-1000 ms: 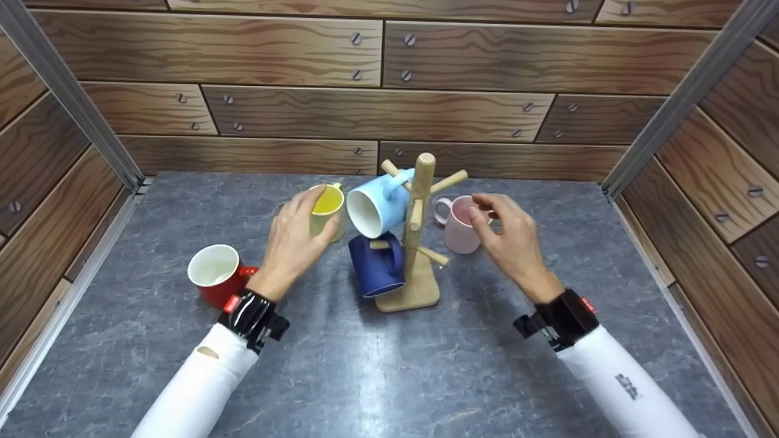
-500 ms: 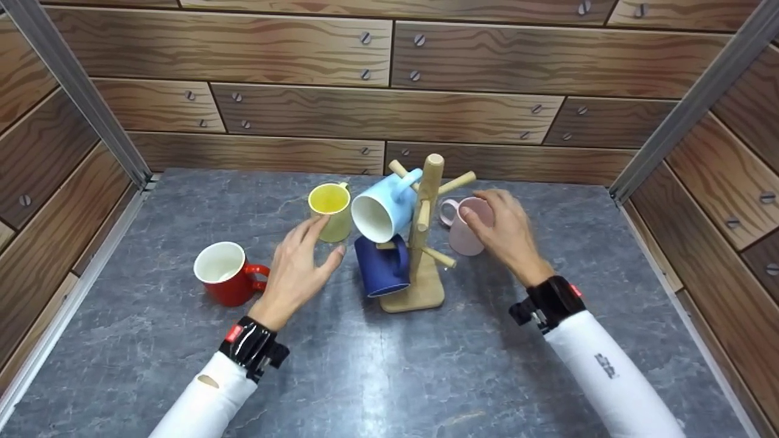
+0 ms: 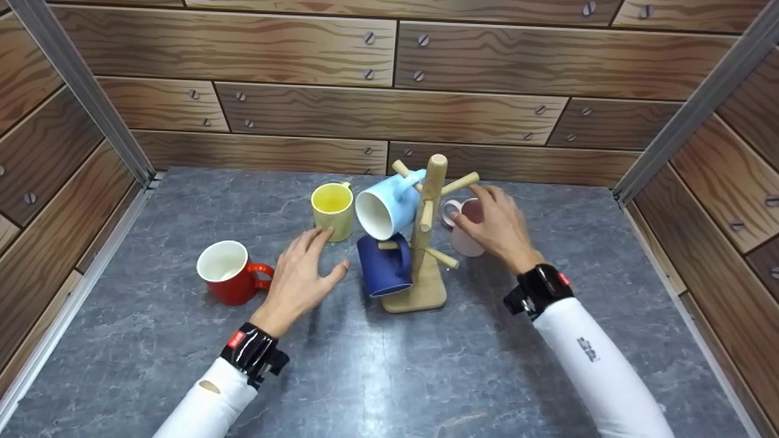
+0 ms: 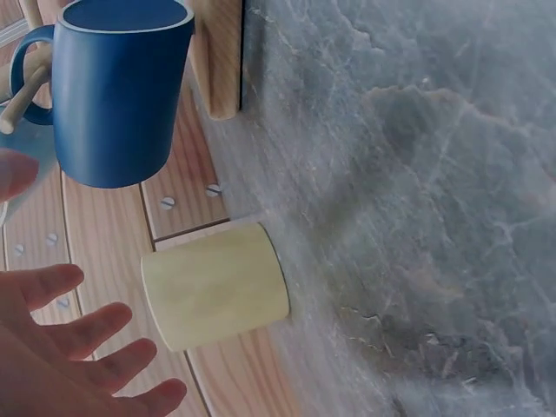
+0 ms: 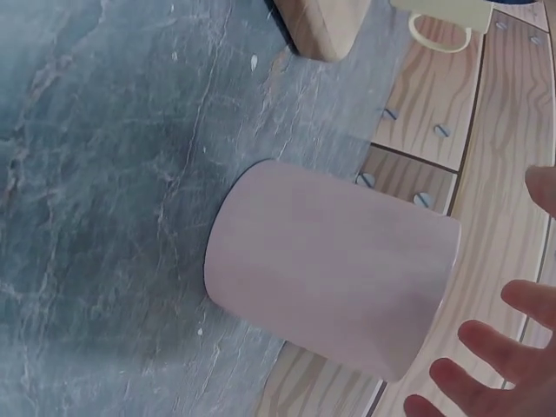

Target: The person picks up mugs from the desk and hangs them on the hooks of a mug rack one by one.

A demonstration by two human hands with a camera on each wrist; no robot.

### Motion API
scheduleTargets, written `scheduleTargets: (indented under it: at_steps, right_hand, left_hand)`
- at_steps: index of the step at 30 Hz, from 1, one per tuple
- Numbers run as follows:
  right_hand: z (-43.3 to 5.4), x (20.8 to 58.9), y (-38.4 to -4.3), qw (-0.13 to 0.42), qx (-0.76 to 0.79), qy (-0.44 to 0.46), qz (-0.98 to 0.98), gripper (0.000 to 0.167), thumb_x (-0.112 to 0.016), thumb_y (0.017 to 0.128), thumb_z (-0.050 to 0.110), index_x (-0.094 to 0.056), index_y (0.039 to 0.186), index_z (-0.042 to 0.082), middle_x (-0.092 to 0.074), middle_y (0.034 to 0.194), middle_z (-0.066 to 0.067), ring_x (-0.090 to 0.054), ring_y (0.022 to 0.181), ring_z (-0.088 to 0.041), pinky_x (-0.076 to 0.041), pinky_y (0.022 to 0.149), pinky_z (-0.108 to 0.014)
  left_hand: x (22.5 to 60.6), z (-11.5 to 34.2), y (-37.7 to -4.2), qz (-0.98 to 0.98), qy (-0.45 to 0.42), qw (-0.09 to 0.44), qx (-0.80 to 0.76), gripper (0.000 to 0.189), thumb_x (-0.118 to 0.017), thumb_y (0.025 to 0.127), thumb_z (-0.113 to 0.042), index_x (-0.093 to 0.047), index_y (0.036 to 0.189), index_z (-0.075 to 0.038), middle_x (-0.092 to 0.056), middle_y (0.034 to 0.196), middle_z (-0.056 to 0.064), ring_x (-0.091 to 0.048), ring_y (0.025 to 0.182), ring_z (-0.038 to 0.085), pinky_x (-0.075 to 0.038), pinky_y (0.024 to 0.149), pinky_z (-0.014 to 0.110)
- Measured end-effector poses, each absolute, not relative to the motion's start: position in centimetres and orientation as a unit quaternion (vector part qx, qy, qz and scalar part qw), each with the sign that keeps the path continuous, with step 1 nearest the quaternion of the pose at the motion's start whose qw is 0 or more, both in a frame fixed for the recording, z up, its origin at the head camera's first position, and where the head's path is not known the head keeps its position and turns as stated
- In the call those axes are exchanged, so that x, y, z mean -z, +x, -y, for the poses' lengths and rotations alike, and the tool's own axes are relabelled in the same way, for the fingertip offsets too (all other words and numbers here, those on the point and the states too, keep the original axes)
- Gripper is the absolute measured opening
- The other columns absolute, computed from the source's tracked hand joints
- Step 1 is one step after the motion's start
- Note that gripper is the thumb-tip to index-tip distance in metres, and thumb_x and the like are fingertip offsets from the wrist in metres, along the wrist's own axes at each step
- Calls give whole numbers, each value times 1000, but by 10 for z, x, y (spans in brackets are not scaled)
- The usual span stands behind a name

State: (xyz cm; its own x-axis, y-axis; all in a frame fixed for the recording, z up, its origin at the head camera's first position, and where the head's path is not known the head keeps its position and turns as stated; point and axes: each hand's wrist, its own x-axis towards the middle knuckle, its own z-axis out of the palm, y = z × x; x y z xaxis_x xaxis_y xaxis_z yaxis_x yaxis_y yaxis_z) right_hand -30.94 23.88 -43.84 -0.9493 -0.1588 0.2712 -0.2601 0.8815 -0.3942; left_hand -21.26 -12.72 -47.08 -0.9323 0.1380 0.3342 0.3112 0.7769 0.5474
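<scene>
My left hand (image 3: 298,277) hovers with spread fingers between the red mug (image 3: 230,274) and the yellow mug (image 3: 333,214), fingertips overlapping the yellow mug's lower front. In the left wrist view those fingers stand apart from the yellow mug (image 4: 215,287). My right hand (image 3: 500,226) reaches over the pink mug (image 3: 465,243), thumb and fingers loosely bent around its rim. The right wrist view shows several fingers beyond the rim of the pink mug (image 5: 326,269), holding nothing. A wooden mug tree (image 3: 433,182) carries a light blue mug (image 3: 392,204) and, lower, a dark blue mug (image 3: 383,267).
The mug tree's square base (image 3: 420,295) rests mid-table between both hands. Several bare pegs, including one low on the right (image 3: 443,258), stick out. Wood-patterned walls (image 3: 389,115) enclose the grey marbled table (image 3: 377,377) at the back and sides.
My left hand has drawn back from the yellow mug toward me, uncovering its rim. The right hand has moved left, farther over the pink mug. The view has shifted slightly.
</scene>
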Motion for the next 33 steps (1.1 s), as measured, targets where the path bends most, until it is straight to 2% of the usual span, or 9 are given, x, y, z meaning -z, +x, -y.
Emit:
scheduleTargets:
  at_steps: [5, 14, 26, 33]
  right_hand:
    - [-239, 437, -317, 64, -198, 93, 974, 84, -68, 94, 57, -43, 158, 8, -36, 160, -26, -36, 144, -51, -33, 115, -67]
    - [-238, 433, -326, 7, -191, 78, 979, 87, -69, 93, 56, -38, 161, 11, -28, 163, -30, -28, 147, -55, -28, 115, -72]
    - [-239, 436, -328, -18, -184, 56, 981, 90, -72, 90, 58, -38, 161, 14, -40, 156, -29, -47, 134, -52, -42, 104, -71]
    - [-240, 436, -327, -14, -175, 46, 983, 86, -73, 90, 55, -44, 157, 10, -47, 149, -30, -53, 128, -49, -43, 101, -70]
  left_hand:
    - [476, 128, -210, 933, -120, 133, 314, 71, -71, 92, -46, -55, 150, -8, -53, 151, 19, -49, 138, 41, -38, 114, 62]
    - [480, 131, -207, 932, -108, 113, 327, 75, -72, 92, -48, -52, 152, -9, -49, 155, 20, -45, 142, 42, -35, 116, 64]
    - [483, 132, -204, 930, -112, 126, 326, 73, -73, 90, -46, -55, 150, -8, -49, 153, 22, -45, 141, 43, -36, 116, 62]
    - [483, 131, -204, 931, -108, 116, 328, 74, -72, 91, -47, -54, 151, -8, -48, 154, 20, -44, 143, 41, -35, 117, 60]
